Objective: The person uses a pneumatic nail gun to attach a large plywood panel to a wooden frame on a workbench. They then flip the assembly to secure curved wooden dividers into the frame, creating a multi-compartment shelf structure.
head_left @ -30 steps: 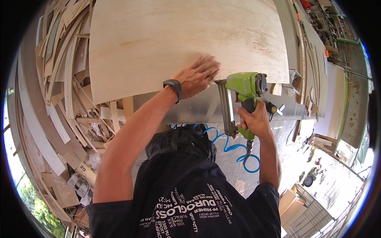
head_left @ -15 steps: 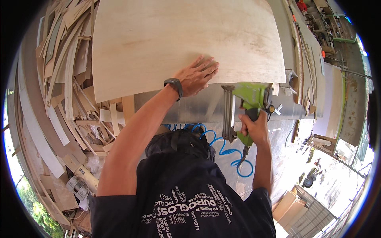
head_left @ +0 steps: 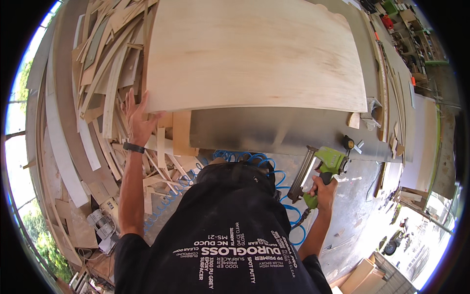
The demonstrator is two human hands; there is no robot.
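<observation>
A large pale plywood panel (head_left: pixel 254 59) lies across the dark-topped workbench (head_left: pixel 245 130) in front of me. My left hand (head_left: pixel 139 117) is at the panel's near left corner, fingers spread, with the thumb by the edge. A dark band (head_left: pixel 133 147) circles that wrist. In my right hand (head_left: pixel 323 192) is a green pneumatic nail gun (head_left: pixel 329 161), gripped by its handle and held to the right, off the bench's near edge. Its long magazine (head_left: pixel 302 174) points toward me. From the handle's base runs a coiled blue air hose (head_left: pixel 293 215), which passes behind my body to the left.
Offcut wood strips (head_left: pixel 112 63) are heaped left of the panel. A tape measure (head_left: pixel 348 142) rests near the bench's right front. Long strips (head_left: pixel 384 83) lie along the right side. A small motor-like machine (head_left: pixel 100 223) sits at lower left, and a motorbike (head_left: pixel 393 243) stands at far right.
My left hand has left the middle of the panel's near edge and moved to its left corner. My right hand has lowered the nail gun toward me, away from the panel.
</observation>
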